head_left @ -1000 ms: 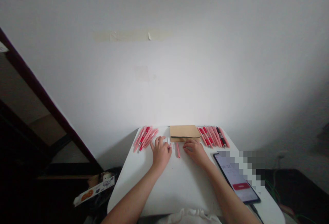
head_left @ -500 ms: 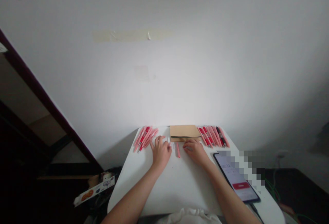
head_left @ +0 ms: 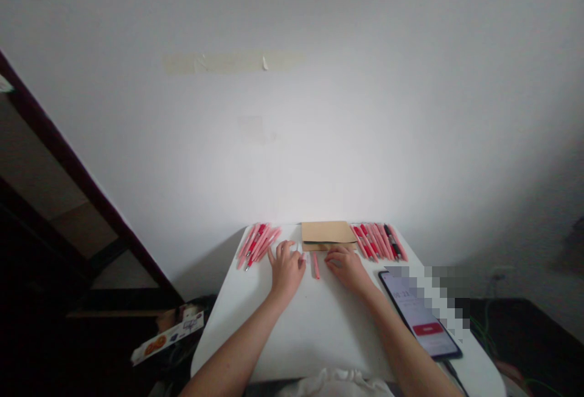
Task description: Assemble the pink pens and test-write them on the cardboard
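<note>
My left hand (head_left: 288, 268) rests palm down on the white table (head_left: 314, 330), fingers bent and spread apart, with no object seen in it. By its thumb lies a small pale piece (head_left: 306, 257), too small to name. A single pink pen (head_left: 316, 265) lies between my hands, its near end pointing towards me and touched by neither hand. To its right, my right hand (head_left: 345, 266) lies on the table with fingers loosely curved and nothing visible in them. Its fingers are just in front of a folded brown paper folder or notebook (head_left: 326, 233).
Pink and red pens (head_left: 259, 244) lie in a heap at the back left. Another row of pens (head_left: 376, 242), one of them black, is at the back right. A phone (head_left: 420, 315) with a cable lies by the right edge. The wall (head_left: 319, 111) borders the table's back.
My left hand has shifted very slightly to the right. The right hand, the pens and the brown folder look the same.
</note>
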`<state>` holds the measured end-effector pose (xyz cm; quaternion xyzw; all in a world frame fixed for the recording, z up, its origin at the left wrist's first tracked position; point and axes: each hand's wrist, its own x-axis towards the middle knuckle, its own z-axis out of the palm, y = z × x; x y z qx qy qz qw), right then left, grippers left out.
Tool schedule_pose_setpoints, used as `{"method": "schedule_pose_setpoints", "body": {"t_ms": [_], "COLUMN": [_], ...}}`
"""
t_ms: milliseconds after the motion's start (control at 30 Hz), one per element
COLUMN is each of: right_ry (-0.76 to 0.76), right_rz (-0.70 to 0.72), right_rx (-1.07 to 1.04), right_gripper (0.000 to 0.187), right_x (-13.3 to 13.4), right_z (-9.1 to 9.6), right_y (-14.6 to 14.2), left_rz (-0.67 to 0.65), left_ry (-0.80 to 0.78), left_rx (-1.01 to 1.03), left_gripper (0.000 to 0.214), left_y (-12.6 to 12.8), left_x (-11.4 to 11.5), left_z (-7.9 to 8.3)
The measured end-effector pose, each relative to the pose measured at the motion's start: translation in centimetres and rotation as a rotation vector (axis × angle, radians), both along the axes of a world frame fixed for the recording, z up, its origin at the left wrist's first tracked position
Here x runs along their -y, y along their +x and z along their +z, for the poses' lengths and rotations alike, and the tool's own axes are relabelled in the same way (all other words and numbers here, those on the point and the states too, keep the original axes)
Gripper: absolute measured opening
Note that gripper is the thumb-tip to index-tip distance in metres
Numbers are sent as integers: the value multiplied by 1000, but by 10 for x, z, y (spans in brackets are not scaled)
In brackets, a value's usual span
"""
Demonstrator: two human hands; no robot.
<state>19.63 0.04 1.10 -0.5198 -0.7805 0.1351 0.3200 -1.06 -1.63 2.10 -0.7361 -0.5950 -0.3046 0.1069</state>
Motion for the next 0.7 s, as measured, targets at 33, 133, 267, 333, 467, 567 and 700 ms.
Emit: {"method": "schedule_pose_setpoints", "body": {"t_ms": [33,133,267,333,467,567,700], "right_ry": [5,18,19,15,22,33,54], "right_rz": [-3,-3,1,-2,-12,-38,-91], "right_rx": [1,0,-5,3,8,-10,-10], "right_gripper": [15,15,15,15,17,20,20], "right_x": [0,0,-1,-2,-1,2,7], "right_z": [0,0,-3,-4,-3,-2,2], "right_y": [0,0,0,0,-1,-5,-19], "left_rz": [0,3,9,11,22,37,65], "left_ry": [-3,-12,-24,-30,-18,0,15], "left_rx": [3,13,32,41,61,89,121], "left_gripper": [9,11,13,13,13,12,14], "left_y": [0,1,1,1,1,0,-6], "left_x": [0,0,0,1,1,1,1], "left_z": [0,1,4,5,5,6,8]}}
